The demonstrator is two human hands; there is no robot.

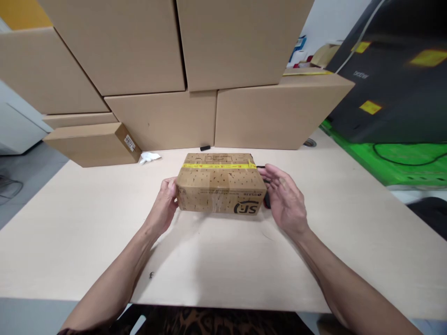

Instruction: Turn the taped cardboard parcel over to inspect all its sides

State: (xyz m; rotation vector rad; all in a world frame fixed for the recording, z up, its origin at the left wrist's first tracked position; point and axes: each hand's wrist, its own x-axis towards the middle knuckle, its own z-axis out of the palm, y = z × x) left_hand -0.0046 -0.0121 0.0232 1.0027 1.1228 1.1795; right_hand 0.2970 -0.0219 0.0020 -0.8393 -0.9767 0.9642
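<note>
A brown cardboard box with yellow printed tape across its top (220,188) sits in the middle of the pale wooden table (223,265). The left hand (166,204) is curled around the box's left end, thumb by the upper corner. The right hand (284,197) is open, palm turned toward the right end, fingers loosely extended; whether the fingertips touch is unclear. A black-and-red object (267,200) shows partly between palm and box.

Pale tabletop stretches from the box's front face to the near edge, and outward past both hands. Behind, a small black piece (205,148) lies near the stacked large plain cartons (160,121). A crumpled white scrap (150,157) is beside a long brown carton (94,144), whose white label is too small to read.

An upside-down "SF" logo and "95338" mark the box's front; lettering on the dark grey case (366,93) is blurred.
</note>
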